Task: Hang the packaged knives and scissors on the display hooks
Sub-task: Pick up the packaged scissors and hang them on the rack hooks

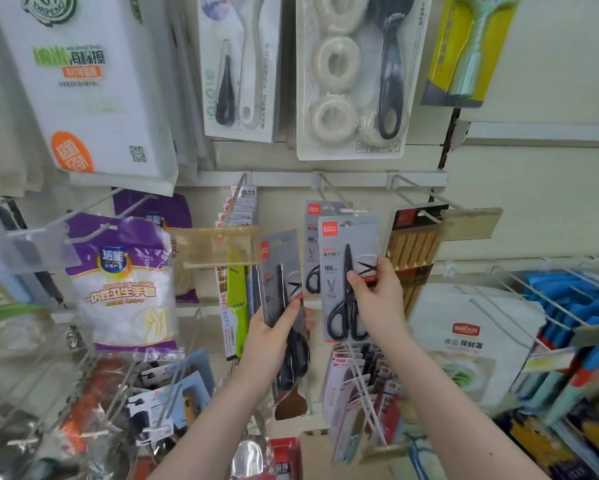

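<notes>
My right hand (377, 303) grips a grey card of black scissors (343, 271) and holds its top up at the tip of the middle display hook (336, 195). Another scissors pack (312, 244) hangs on that hook just behind it. My left hand (273, 341) holds a second grey scissors pack (281, 268), tilted slightly, lower and to the left. Left of it, packaged knives (237, 299) with a green handle hang on a hook behind a yellowed price tag (215, 245).
A pack of wooden chopsticks (412, 251) hangs on the hook to the right. A purple-and-white glove bag (124, 285) hangs at left. Brush and sponge packs hang above. Lower hooks carry more carded goods, with a white food-bag pack (467, 341) and blue packets (575, 306) at right.
</notes>
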The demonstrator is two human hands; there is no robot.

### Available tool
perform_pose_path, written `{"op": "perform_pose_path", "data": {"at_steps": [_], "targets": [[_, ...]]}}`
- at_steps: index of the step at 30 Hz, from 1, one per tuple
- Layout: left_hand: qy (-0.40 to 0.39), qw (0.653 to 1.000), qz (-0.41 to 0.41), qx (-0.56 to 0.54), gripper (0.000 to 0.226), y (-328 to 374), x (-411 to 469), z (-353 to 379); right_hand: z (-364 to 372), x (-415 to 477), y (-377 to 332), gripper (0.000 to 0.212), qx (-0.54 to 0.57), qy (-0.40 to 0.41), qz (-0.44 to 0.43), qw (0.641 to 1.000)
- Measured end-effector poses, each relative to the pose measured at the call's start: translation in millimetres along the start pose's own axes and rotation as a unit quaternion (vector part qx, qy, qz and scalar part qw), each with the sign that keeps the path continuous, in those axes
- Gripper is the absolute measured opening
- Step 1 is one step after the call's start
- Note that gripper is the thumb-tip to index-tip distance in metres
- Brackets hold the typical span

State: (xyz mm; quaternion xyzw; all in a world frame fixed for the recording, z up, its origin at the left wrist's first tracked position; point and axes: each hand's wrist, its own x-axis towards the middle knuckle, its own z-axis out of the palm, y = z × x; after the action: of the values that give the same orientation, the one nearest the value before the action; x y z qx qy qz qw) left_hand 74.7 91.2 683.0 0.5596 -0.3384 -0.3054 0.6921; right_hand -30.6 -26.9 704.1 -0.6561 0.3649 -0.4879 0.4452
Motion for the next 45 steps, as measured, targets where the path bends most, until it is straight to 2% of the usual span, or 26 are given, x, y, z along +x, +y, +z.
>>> {"op": "perform_pose_path", "data": {"at_steps": [5,9,12,21,24,27,30,32,35,39,45], "targets": [[0.007,1.000,-0.005,-0.007,0.022,1,4,0,9,7,9,0.028,-0.001,-0.009,0.014,1.000],[0.028,0.999,-0.024,-0.005,0.013,-2,9,-2,15,14,14,0.025,0.013,-0.013,0.025,1.000],[0.037,0.999,-0.033,-0.001,0.015,-5,13,-3,20,26,18,0.022,0.018,-0.017,0.033,0.999],[0.020,0.999,-0.041,-0.012,0.021,-7,14,5,34,54,26,0.045,0.061,-0.033,0.041,0.997],[0.005,0.999,-0.045,-0.010,0.024,-8,12,8,27,49,31,0.048,0.036,0.021,0.028,0.999],[-0.013,0.998,-0.061,-0.004,0.024,-14,12,8,15,34,28,0.037,0.014,0.051,-0.010,0.999],[-0.051,0.997,-0.054,0.013,0.025,-17,5,10,3,13,12,0.021,0.050,-0.008,-0.034,0.998],[-0.087,0.995,-0.052,0.012,0.029,-20,1,13,-3,-2,1,0.019,0.087,-0.062,-0.053,0.993],[-0.121,0.992,-0.037,-0.004,0.016,-17,-9,24,-10,-20,-5,0.018,0.131,-0.117,-0.043,0.984],[-0.127,0.991,-0.022,-0.047,0.024,-22,-13,32,-18,-30,-4,0.009,0.142,-0.078,-0.024,0.986],[-0.041,0.996,0.041,-0.065,0.030,-13,-5,37,-24,-26,-7,0.010,0.107,-0.021,-0.022,0.994]]}}
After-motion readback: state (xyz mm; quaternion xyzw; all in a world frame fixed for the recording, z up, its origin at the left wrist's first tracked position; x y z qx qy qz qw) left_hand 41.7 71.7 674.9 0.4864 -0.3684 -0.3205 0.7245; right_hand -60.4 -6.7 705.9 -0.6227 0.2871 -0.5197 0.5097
